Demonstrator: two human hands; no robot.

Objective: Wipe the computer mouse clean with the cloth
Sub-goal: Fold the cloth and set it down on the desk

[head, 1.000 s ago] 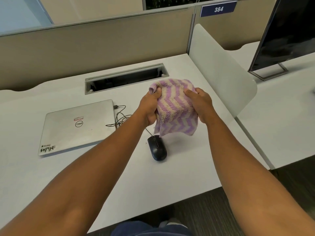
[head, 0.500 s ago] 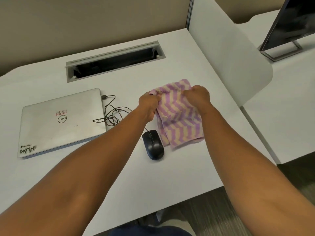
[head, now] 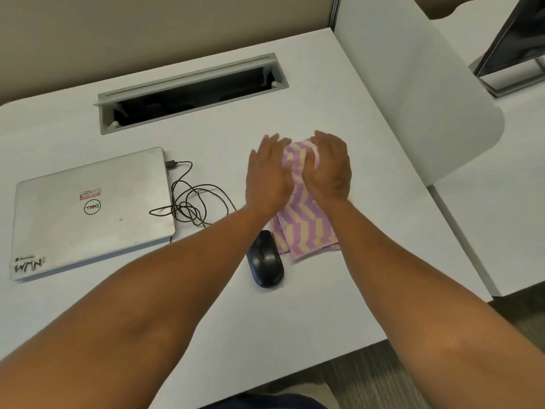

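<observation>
A purple and cream striped cloth lies on the white desk, just right of and beyond a black wired mouse. The cloth's near corner sits right beside the mouse's far right edge; I cannot tell if they touch. My left hand rests flat, fingers spread, on the cloth's far left part. My right hand lies palm down on its far right part. The far end of the cloth bunches up between the two hands. Neither hand touches the mouse.
A closed silver laptop lies at the left, with a tangled black cable running from it toward the mouse. An open cable slot is at the back. A white divider panel stands at the right, a monitor beyond it.
The cloth, held up by its top corners over the mouse, has come down onto the desk. Both hands have let go of the corners and flattened on it.
</observation>
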